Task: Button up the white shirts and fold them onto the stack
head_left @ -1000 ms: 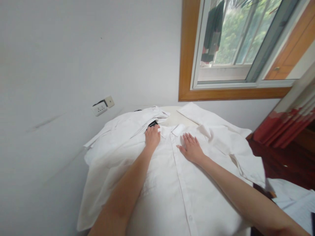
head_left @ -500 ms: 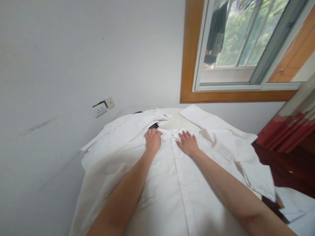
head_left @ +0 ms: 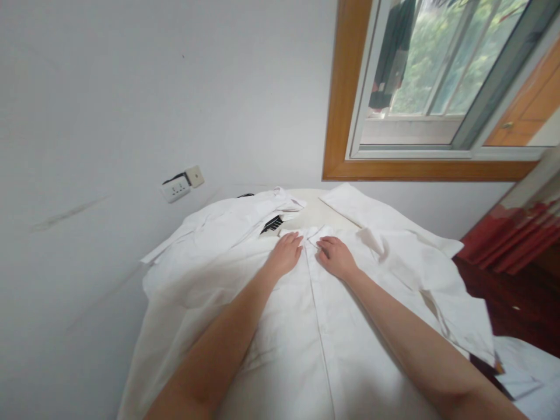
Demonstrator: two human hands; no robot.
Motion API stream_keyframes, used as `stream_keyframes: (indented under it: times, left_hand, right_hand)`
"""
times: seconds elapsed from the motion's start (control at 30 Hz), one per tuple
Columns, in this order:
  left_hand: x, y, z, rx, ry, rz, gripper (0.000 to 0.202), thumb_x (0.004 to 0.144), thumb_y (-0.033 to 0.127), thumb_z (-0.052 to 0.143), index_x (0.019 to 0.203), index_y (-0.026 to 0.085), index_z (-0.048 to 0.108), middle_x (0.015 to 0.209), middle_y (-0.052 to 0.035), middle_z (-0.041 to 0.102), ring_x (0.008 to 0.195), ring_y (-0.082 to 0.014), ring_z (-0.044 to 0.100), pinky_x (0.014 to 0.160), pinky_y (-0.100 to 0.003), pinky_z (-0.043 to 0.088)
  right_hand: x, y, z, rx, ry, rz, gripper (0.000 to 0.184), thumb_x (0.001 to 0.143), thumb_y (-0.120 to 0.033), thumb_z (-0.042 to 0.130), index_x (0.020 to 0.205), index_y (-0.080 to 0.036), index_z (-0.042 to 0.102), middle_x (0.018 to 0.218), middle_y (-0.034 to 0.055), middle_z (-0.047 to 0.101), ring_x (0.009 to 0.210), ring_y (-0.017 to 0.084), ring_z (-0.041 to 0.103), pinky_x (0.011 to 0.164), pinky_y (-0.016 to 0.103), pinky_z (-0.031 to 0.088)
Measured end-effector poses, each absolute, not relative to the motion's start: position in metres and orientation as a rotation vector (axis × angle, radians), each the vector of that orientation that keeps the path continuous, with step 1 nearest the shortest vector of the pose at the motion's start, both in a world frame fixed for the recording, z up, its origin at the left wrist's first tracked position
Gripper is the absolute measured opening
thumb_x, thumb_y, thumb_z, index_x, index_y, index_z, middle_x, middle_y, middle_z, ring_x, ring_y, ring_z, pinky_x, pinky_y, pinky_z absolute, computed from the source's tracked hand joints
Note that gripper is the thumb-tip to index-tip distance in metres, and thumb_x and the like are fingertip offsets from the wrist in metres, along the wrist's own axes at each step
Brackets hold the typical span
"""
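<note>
Head view. A white shirt (head_left: 315, 338) lies front-up and spread across a pale worktop (head_left: 308, 207). Its button placket (head_left: 321, 350) runs down the middle, away from the collar (head_left: 312, 234).

The left hand (head_left: 286, 255) rests palm down on the shirt just left of the placket. Its fingers are stretched out and loose, with the tips touching the collar, and they are not closed on anything. The right hand (head_left: 336, 256) rests just right of the placket with its fingers bent onto the collar flap. Whether it pinches the cloth cannot be told. The two hands are close together but do not touch.

A second heap of white garments (head_left: 227, 224) lies against the shirt's upper left edge. A small dark item (head_left: 272, 223) shows between that heap and the collar. A wall socket (head_left: 181, 184) sits above and left of the shirt. A wood-framed window (head_left: 437, 87) is above and right of it, and a red curtain (head_left: 525, 233) hangs to its far right.
</note>
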State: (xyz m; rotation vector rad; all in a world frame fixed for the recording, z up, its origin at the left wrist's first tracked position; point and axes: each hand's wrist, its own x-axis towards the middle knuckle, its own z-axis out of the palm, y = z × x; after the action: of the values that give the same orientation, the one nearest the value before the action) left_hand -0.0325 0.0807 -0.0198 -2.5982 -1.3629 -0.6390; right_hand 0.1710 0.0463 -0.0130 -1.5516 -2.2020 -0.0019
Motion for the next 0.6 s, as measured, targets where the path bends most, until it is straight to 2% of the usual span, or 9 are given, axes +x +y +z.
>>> stream_keyframes:
  times: [0.1,0.3,0.47,0.53,0.6]
  left_hand:
    - [-0.033,0.082,-0.03,-2.585,-1.434,-0.549,0.043,0.097,0.033,0.037,0.134,0.018,0.051,0.143,-0.0111,0.05,0.136,-0.0219,0.04,0.115,-0.042,0.03]
    - [-0.034,0.082,-0.034,-2.558,-1.451,-0.473,0.049,0.098,0.039,0.032,0.137,0.016,0.049,0.148,-0.0132,0.044,0.139,-0.0249,0.036,0.116,-0.043,0.027]
    - [-0.032,0.077,-0.028,-2.56,-1.471,-0.459,0.051,0.097,0.04,0.034,0.141,0.017,0.044,0.149,-0.0126,0.042,0.14,-0.0254,0.035,0.116,-0.043,0.027]
    - [-0.032,0.074,-0.025,-2.553,-1.467,-0.508,0.052,0.097,0.038,0.035,0.145,0.017,0.038,0.151,-0.0122,0.04,0.14,-0.0244,0.035,0.116,-0.043,0.026]
    - [-0.032,0.073,-0.023,-2.562,-1.426,-0.557,0.052,0.097,0.035,0.034,0.146,0.018,0.035,0.152,-0.0101,0.037,0.141,-0.0227,0.033,0.117,-0.042,0.025]
  right_hand:
    - [0.171,0.048,-0.016,-1.552,-2.221,-0.003,0.04,0.09,-0.027,0.042,0.119,-0.014,0.065,0.132,0.0113,0.059,0.126,0.02,0.048,0.11,0.032,0.031]
    - [0.17,0.047,-0.022,-1.652,-2.203,-0.048,0.042,0.096,-0.038,0.036,0.125,-0.018,0.059,0.15,0.0098,0.041,0.144,0.026,0.024,0.114,0.049,0.019]
    - [0.168,0.049,-0.026,-1.7,-2.242,-0.004,0.053,0.098,-0.041,0.03,0.142,-0.016,0.043,0.153,0.0112,0.035,0.144,0.026,0.024,0.114,0.053,0.017]
    - [0.168,0.05,-0.026,-1.715,-2.261,0.0,0.055,0.098,-0.045,0.028,0.147,-0.02,0.037,0.154,0.0105,0.033,0.144,0.027,0.023,0.114,0.055,0.016]
    - [0.168,0.05,-0.025,-1.73,-2.286,0.007,0.054,0.098,-0.049,0.027,0.147,-0.028,0.038,0.155,0.0085,0.031,0.145,0.027,0.02,0.113,0.057,0.016]
